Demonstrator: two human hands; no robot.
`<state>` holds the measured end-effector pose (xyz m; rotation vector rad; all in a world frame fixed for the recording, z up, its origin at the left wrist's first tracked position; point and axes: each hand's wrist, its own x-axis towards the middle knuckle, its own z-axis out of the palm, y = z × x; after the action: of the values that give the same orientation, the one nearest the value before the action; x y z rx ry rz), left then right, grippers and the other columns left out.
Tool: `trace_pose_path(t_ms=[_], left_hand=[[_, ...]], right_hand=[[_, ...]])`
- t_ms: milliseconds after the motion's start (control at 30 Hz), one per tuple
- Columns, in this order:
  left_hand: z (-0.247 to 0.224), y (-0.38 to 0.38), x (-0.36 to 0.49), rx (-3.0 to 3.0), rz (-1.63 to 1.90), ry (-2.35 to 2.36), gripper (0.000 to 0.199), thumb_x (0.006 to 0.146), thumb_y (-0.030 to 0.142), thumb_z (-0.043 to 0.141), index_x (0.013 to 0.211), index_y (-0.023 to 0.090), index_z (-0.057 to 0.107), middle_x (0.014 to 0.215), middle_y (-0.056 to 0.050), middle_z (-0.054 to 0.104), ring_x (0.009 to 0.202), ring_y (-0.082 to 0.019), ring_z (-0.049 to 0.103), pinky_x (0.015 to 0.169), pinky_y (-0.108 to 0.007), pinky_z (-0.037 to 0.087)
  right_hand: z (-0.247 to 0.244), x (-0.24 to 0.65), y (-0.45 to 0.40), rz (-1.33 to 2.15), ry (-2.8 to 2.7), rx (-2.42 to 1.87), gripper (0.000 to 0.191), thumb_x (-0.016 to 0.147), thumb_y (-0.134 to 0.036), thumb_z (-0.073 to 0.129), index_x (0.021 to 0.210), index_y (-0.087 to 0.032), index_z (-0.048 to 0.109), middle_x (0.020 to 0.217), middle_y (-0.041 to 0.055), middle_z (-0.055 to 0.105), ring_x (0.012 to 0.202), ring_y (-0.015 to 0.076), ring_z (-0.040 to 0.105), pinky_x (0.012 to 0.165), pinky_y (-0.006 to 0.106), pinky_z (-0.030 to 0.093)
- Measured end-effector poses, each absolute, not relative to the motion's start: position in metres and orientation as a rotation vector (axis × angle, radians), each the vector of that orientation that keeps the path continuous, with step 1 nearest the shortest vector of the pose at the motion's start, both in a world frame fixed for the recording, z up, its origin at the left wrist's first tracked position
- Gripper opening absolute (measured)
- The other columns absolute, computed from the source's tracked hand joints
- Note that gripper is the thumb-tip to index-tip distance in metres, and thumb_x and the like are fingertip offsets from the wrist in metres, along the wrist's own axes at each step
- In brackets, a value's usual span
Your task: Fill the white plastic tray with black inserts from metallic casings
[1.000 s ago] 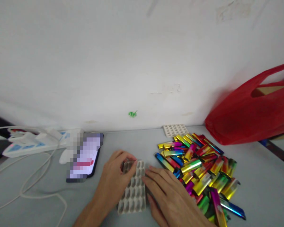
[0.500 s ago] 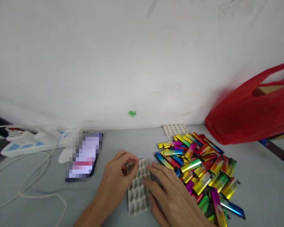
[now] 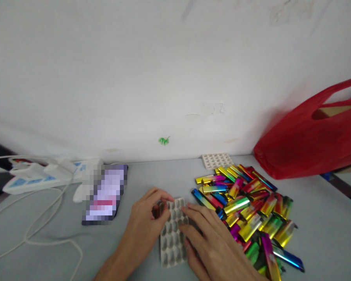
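Note:
A pale grey tray (image 3: pixel 172 244) with rows of oval hollows lies on the grey table between my hands. My left hand (image 3: pixel 148 218) is at its upper left corner, thumb and index finger curled toward each other at the rim; whether anything small is between them is hidden. On the other side my right hand (image 3: pixel 206 236) rests with its fingers apart, fingertips on the tray's right edge. Just beyond the right hand lies a heap of shiny multicoloured metallic pieces (image 3: pixel 236 205).
A second pale tray (image 3: pixel 217 160) lies near the white wall. At the right stands a red bag (image 3: pixel 307 144). A phone (image 3: pixel 107 195), a white power strip (image 3: pixel 35 181) and loose white cables (image 3: pixel 51 242) are on the left.
The tray has shifted slightly to the right and turned a little more upright in view. My left hand has moved slightly right with it; my right hand is nearly unchanged.

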<state>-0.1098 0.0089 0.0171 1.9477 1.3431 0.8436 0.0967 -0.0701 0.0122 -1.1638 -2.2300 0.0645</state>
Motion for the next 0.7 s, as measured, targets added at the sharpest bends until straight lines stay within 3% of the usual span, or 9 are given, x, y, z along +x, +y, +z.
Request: trace_pose_path(t_ms=[233, 400, 700], left_hand=[[0.0155, 0.0093, -0.1101, 1.944, 0.833, 1.336, 0.021, 0.093, 0.023, 0.057, 0.094, 0.024, 0.078, 0.090, -0.001, 0.074, 0.068, -0.019, 0.068, 0.063, -0.028, 0.049], [0.0151, 0.0099, -0.1106, 1.935, 0.859, 1.338, 0.021, 0.094, 0.023, 0.057, 0.095, 0.024, 0.078, 0.092, -0.001, 0.074, 0.068, -0.018, 0.068, 0.063, -0.028, 0.049], [0.0099, 0.0109, -0.1135, 1.923, 0.871, 1.359, 0.022, 0.097, 0.028, 0.056, 0.098, 0.025, 0.078, 0.095, -0.002, 0.076, 0.078, -0.020, 0.072, 0.068, -0.030, 0.052]], right_hand=[[0.0153, 0.0959, -0.0682, 0.078, -2.226, -1.147, 0.031, 0.099, -0.006, 0.058, 0.125, -0.016, 0.072, 0.138, 0.0153, 0.077, 0.135, 0.0333, 0.070, 0.115, 0.049, 0.063], [0.0190, 0.0971, -0.0681, 0.061, -2.210, -1.140, 0.039, 0.100, -0.008, 0.058, 0.137, -0.014, 0.067, 0.135, 0.0155, 0.079, 0.129, 0.0324, 0.072, 0.111, 0.049, 0.062], [0.0190, 0.1046, -0.0674, -0.039, -1.962, -1.384, 0.027, 0.103, -0.010, 0.058, 0.125, -0.020, 0.070, 0.124, 0.0097, 0.078, 0.126, 0.0316, 0.065, 0.112, 0.051, 0.041]])
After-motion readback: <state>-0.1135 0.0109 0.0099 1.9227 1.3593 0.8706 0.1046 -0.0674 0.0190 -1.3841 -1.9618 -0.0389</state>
